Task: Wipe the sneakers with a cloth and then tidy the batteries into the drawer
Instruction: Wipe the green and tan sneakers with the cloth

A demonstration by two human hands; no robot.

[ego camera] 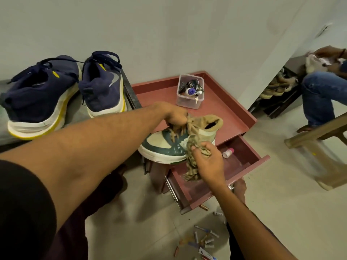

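A green and beige sneaker [165, 147] rests on the front edge of a low reddish cabinet [225, 113]. My left hand [175, 115] is closed on its tan laces and tongue from above. My right hand [208, 164] clutches a crumpled tan cloth [193, 166] pressed against the sneaker's side. Below, the cabinet's drawer [244, 177] stands pulled out with a small white and pink bottle [227, 152] inside. Several batteries [202, 239] lie scattered on the floor near my right forearm.
Two navy sneakers [62, 94] with white and yellow soles sit on a ledge to the left. A clear plastic box [190, 92] of small items stands on the cabinet top. At the right, another person sits by a shoe rack [277, 91].
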